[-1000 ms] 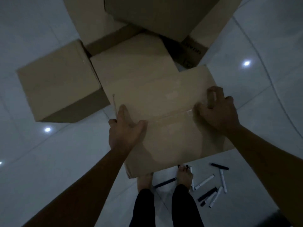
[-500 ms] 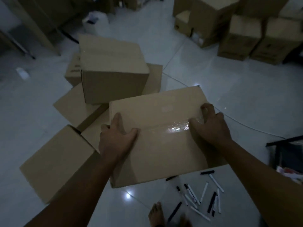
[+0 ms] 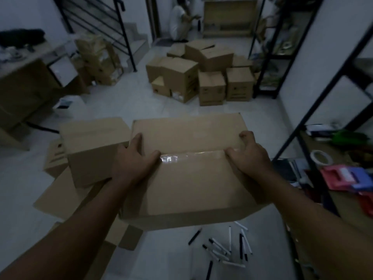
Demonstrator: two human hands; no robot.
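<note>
I hold a closed brown cardboard box (image 3: 191,178) up in front of me, its top seam sealed with clear shiny tape (image 3: 187,156). My left hand (image 3: 133,160) grips the box's left edge, thumb lying on the top beside the tape. My right hand (image 3: 248,154) grips the right edge, thumb on the tape's right end and fingers curled over the side. The underside of the box is hidden.
Cardboard boxes (image 3: 88,146) lie stacked on the floor to my left. Several markers (image 3: 226,247) are scattered on the white floor below. A box pile (image 3: 201,75) stands ahead, with a person (image 3: 179,19) beyond it. At the right stands black shelving (image 3: 314,110) with a tape roll (image 3: 321,157).
The box has risen from the floor pile with both hands on it. My view has tilted up from the floor to the room ahead.
</note>
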